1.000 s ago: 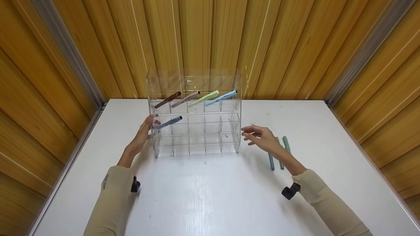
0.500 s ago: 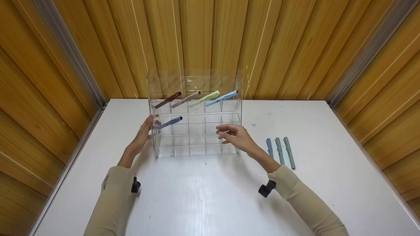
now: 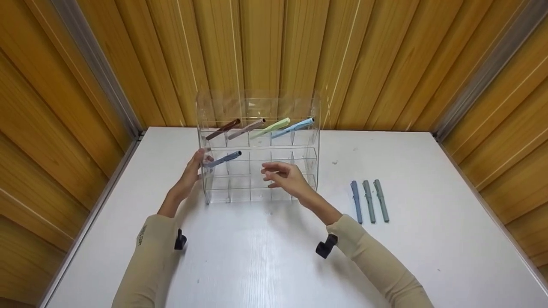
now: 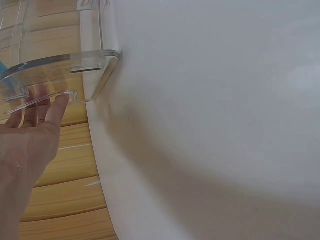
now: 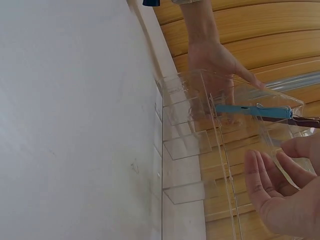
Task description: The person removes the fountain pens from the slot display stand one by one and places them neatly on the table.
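Left hand (image 3: 189,174) grips the clear rack (image 3: 259,147) by one side; right hand (image 3: 289,177) hovers before it, fingers loosely bent, empty.

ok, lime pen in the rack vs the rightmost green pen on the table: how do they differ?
Colour: lime pen pale yellow-green, green pen muted grey-green.
Place: lime pen in the upper row of the clear rack, green pen on the white table.
Pose: lime pen propped at a slant, green pen lying flat.
Shared: both slim, neither held.

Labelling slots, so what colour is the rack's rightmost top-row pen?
That pen is light blue, clearest in the head view.
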Demonstrator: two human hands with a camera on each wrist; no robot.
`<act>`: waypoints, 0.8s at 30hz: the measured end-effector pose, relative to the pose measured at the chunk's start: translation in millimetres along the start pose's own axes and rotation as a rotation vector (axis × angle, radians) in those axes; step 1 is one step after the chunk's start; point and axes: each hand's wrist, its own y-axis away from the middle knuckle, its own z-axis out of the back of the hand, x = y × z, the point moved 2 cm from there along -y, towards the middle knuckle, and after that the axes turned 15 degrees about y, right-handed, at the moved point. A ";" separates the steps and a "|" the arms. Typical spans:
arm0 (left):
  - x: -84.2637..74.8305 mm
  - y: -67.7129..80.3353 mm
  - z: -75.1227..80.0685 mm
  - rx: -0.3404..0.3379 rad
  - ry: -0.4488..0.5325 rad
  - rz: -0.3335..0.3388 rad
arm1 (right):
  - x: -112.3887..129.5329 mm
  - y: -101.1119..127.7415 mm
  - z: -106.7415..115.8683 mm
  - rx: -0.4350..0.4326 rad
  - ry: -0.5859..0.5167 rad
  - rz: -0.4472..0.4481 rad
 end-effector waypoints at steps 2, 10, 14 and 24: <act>0.1 0.6 0.3 -0.005 -0.004 -0.001 | 3.6 -3.7 -3.4 0.000 -0.015 0.003; 3.8 3.5 3.0 0.005 0.021 -0.019 | 16.7 -16.1 -19.8 -0.006 -0.077 0.029; 4.0 4.2 2.2 0.006 0.023 -0.014 | 20.8 -20.3 -27.9 -0.028 -0.124 0.042; 1.7 2.6 -0.8 -0.014 0.007 -0.001 | 35.8 -37.1 -45.7 -0.080 -0.240 0.069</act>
